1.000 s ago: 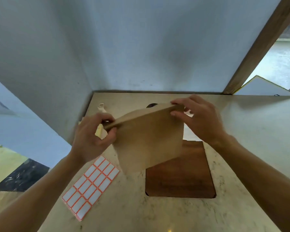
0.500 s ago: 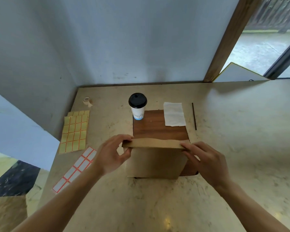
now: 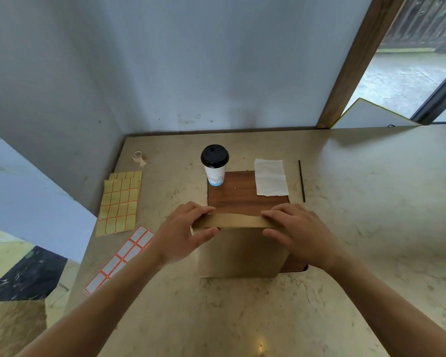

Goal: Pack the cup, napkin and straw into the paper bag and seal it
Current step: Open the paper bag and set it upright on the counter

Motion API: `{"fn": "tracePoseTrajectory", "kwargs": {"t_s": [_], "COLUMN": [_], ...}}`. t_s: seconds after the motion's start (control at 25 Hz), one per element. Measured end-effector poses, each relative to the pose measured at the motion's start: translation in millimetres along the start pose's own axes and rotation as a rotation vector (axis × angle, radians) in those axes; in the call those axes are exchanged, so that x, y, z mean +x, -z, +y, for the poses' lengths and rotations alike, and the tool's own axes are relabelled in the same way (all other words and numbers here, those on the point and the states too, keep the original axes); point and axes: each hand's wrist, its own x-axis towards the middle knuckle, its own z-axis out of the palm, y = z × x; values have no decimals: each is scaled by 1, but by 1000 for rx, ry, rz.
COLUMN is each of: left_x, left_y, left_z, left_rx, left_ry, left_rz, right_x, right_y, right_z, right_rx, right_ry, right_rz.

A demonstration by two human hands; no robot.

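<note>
The left hand (image 3: 184, 233) pinches the left end of the paper bag's (image 3: 240, 251) top edge, thumb on the near face and fingers over the far side. The right hand (image 3: 298, 234) grips the right end the same way. Between them the rim sags in a shallow wave, so the mouth looks barely parted. The bag stands on the near part of a wooden board (image 3: 242, 191) on the marble counter (image 3: 358, 202).

Beyond it, none packed yet, stand the lidded paper cup (image 3: 215, 167) at the board's far left corner, the white napkin (image 3: 270, 181) overlapping its far right corner, and the thin black straw (image 3: 301, 180) just right of that.

The likely trouble: pulling the thin rim unevenly could tear or crease it, spoiling the later seal. An empty bag could also tip once a hand lets go, and a half-opened mouth could snag the cup.
</note>
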Motion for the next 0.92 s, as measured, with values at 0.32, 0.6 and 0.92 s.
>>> {"fn": "tracePoseTrajectory", "kwargs": {"t_s": [0.32,0.6,0.92], "left_x": [-9,-12,-7], "left_y": [3,-5,22], "left_z": [9,15,36], "left_rx": [-204,142,429], "left_ry": [17,-226,-360], "left_rz": [88,306,45], "right_x": [1,-12,-25], "right_y": [-5,-25,-8], "right_z": [-11,-13,-29], "right_rx": [53,-211,-233], "right_ry": [42,225,163], "right_rz": [170,587,455]}}
